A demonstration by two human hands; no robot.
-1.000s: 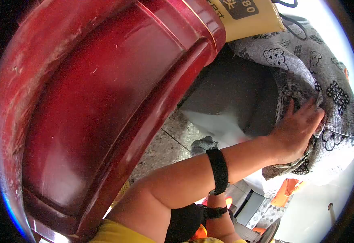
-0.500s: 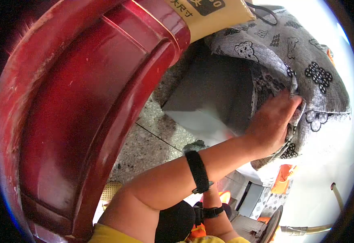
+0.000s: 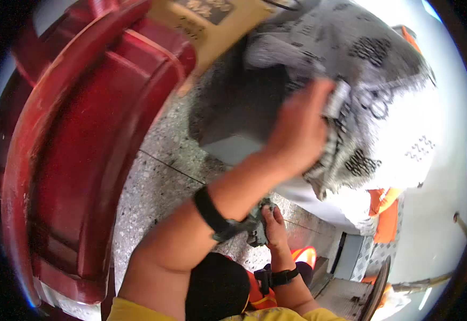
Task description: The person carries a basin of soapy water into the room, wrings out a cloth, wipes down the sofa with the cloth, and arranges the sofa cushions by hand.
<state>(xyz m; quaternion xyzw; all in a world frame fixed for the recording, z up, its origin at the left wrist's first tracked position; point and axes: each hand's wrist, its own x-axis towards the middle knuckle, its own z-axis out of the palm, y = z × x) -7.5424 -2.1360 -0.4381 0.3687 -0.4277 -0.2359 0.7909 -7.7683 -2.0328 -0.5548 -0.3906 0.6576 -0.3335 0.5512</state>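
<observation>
My left hand (image 3: 300,128) is closed on the edge of a grey fabric cover (image 3: 372,96) with black patterns, which drapes over a large boxy object. The fingers are blurred, and folds hide their tips. Below the raised cover shows the dark side (image 3: 249,101) of that object, with a white lower part. Lower down, beneath my left forearm, my right hand (image 3: 275,227) is closed on a crumpled grey-green rag (image 3: 258,227). My left forearm covers part of the rag.
A glossy red wooden piece of furniture (image 3: 83,155) stands along the left. Behind it is a brown cardboard box (image 3: 201,27) with printing. Speckled floor tiles (image 3: 158,176) lie between. Orange items (image 3: 386,219) and a white wall (image 3: 431,214) are on the right.
The view has shifted, and the furniture and cover sit further left. My left hand still grips the cover's edge. My right hand with the rag has come into view from behind my left forearm.
</observation>
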